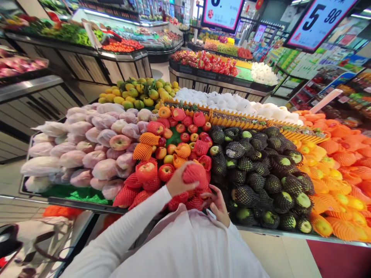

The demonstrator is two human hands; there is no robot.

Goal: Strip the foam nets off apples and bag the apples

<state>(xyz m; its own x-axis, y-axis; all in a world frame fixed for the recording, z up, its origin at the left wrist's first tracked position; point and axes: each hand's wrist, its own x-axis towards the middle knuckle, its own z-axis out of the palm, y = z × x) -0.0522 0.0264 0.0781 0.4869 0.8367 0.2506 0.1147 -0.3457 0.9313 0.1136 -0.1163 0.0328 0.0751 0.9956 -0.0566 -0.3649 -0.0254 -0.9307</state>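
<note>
In the head view my left hand (180, 181) is wrapped round an apple in a red foam net (191, 173), held above the pile. My right hand (218, 205) is just to its right and lower, fingers apart and slightly curled, with nothing visible in it. Whether its fingertips touch the red netting beside them I cannot tell. Below and beyond my hands lie red apples (166, 172), some bare, some in red or orange foam nets. Green apples in black foam nets (246, 166) are heaped right of my right hand.
Plastic-wrapped apples (104, 170) fill the display's left side. Orange-netted fruit (336, 197) lies at the far right. Yellow-green fruit (142, 92) and white-wrapped fruit (220, 101) are behind. A shopping cart (37, 239) stands lower left. Price screens (319, 23) hang overhead.
</note>
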